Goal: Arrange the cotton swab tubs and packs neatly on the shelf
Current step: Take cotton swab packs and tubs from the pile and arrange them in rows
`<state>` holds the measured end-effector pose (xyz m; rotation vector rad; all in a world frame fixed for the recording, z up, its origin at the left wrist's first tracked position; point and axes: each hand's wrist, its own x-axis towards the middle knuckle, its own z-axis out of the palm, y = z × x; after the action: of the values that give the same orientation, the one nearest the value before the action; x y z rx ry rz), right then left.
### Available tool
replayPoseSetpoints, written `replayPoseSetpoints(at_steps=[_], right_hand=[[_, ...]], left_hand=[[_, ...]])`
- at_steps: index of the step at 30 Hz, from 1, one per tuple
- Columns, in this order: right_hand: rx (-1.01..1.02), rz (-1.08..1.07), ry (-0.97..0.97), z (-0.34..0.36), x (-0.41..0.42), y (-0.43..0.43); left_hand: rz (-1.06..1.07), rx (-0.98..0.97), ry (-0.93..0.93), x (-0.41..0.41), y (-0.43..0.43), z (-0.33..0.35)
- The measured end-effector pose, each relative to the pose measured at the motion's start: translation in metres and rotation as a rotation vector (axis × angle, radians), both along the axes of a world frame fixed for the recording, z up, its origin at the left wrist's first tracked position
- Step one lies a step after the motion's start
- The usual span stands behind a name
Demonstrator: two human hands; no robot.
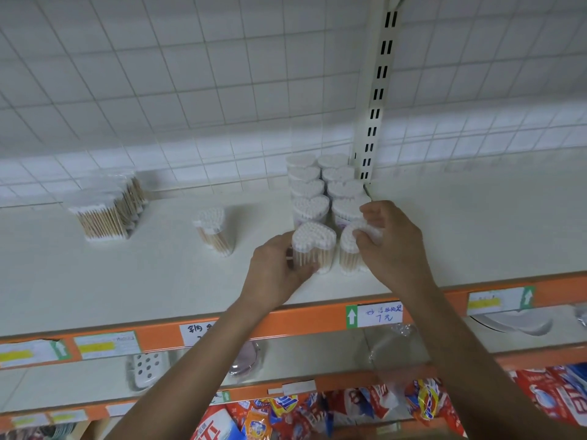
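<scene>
- While both hands are busy at the near end of the double row of tubs (308, 189), the job looks, by my reckoning, well past halfway.
- The left hand (275, 268) has its fingers and thumb curled round the front-left tub (313, 246), gripping its clear side wall; the tub stands upright on the shelf (127, 281).
- The right hand (391, 246) pinches the front-right tub (347, 247) from above and from its right, fingertips on the white swab tops. How much of that tub's base sits flat is hidden behind the fingers.
- Just beyond both sets of fingertips, heart-shaped tubs run back in two lines to the slotted upright (378, 90), each touching or nearly touching the next. That part looks finished.
- The two tubs in the fingers stand just beside each other, a narrow gap between them, at the front of those lines. They probably need only a nudge to square up.
- Well apart to the left of the left fingers, a lone tub (212, 231) stands by itself and has yet to join the rows.
- Farther left, the packs (106, 214) lean in a loose cluster near the back wall and likely want straightening.
</scene>
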<state>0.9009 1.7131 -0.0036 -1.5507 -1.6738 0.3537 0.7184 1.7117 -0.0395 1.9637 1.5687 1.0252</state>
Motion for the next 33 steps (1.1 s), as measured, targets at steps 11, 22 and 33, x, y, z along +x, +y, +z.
replayPoseSetpoints(at_steps=[11,22,33], right_hand=[[0.042,-0.033,0.034,-0.0041,0.0016,-0.001],[0.059,-0.025,0.025,-0.0058,0.002,-0.0002],[0.067,-0.024,0.005,-0.0087,0.0015,0.0007]], left_hand=[[0.009,-0.04,0.027,0.0012,0.0026,-0.0006],[-0.011,-0.053,0.052,0.0014,0.0049,-0.0005],[-0.016,-0.059,0.053,0.0032,0.0041,0.0002]])
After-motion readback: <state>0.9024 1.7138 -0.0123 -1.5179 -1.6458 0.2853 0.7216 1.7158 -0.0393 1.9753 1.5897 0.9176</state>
